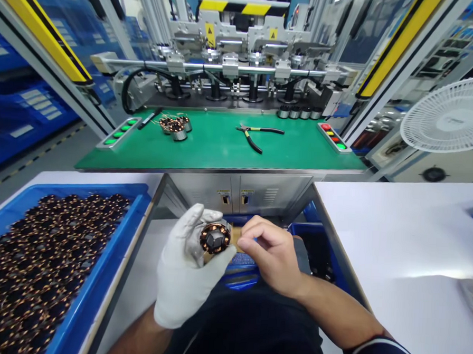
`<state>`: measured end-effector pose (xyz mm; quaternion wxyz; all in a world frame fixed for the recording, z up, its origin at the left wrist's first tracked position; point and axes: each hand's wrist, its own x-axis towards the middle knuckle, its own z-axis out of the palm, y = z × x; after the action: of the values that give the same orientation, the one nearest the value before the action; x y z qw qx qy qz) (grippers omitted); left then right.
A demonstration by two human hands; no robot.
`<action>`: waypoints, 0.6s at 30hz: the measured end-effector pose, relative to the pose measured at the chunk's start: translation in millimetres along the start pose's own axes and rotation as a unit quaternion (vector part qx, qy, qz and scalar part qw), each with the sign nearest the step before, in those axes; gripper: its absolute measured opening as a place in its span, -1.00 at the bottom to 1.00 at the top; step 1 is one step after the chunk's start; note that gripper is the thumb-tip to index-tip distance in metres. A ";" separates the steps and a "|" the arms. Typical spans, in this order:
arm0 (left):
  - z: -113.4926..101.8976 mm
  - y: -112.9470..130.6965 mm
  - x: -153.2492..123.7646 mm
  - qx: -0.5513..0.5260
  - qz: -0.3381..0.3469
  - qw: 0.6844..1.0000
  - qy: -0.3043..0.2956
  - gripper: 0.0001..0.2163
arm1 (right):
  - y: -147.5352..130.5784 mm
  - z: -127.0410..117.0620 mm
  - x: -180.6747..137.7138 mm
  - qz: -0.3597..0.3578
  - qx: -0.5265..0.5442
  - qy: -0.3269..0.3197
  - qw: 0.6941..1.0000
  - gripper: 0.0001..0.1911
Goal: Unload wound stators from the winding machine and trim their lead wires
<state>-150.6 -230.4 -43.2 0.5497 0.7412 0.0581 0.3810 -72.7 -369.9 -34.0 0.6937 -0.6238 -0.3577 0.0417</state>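
Note:
My left hand (pixel 184 269), in a white glove, is closed around a small round motor stator (pixel 215 238) with copper windings, held up in front of me. My bare right hand (pixel 270 255) is beside it, fingers pinched together at the stator's right edge; what they pinch is too small to make out. Both hands hover over my lap, below the green bench (pixel 206 149).
A blue tray (pixel 95 291) full of several copper-wound stators sits at my left. On the green bench lie pliers (pixel 254 135), a few stators (pixel 173 126) and metal cylinders (pixel 299 113) before the winding machine (pixel 235 55). A white table (pixel 395 238) and fan (pixel 449 114) are right.

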 end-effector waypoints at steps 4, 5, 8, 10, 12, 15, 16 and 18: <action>-2.5 -1.4 0.0 0.075 -0.026 0.997 -0.023 -0.42 | -1.8 -3.8 8.0 0.089 0.085 -0.017 0.992 -0.74; -3.6 -2.5 -1.0 0.102 -0.027 0.994 -0.038 -0.45 | -3.4 -4.4 11.4 0.095 0.087 -0.023 0.991 -0.70; -5.9 -5.4 -5.0 0.149 0.000 0.986 -0.080 -0.50 | -6.1 -1.9 18.1 0.092 0.092 -0.047 0.990 -0.66; -6.3 -5.7 -7.5 0.157 0.020 0.984 -0.081 -0.51 | -2.7 3.5 16.1 0.085 0.131 -0.033 0.987 -0.69; -6.3 -4.0 -8.7 0.150 0.023 0.986 -0.068 -0.51 | 3.9 8.6 9.9 0.093 0.188 0.019 0.978 -0.70; -7.9 1.1 -6.8 0.124 0.014 0.991 -0.056 -0.50 | 9.6 6.2 4.7 0.089 0.204 0.067 0.973 -0.72; -9.1 3.0 -5.4 0.124 0.009 0.991 -0.058 -0.49 | 8.1 1.6 6.6 0.065 0.175 0.055 0.981 -0.77; -11.9 5.8 -2.6 0.131 0.001 0.988 -0.076 -0.45 | -0.9 -11.3 16.5 -0.019 0.074 -0.003 0.997 -0.84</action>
<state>-161.9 -224.8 -38.2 0.4499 0.8338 0.0647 0.3134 -54.6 -371.3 -25.5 0.7374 -0.5639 -0.3674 0.0569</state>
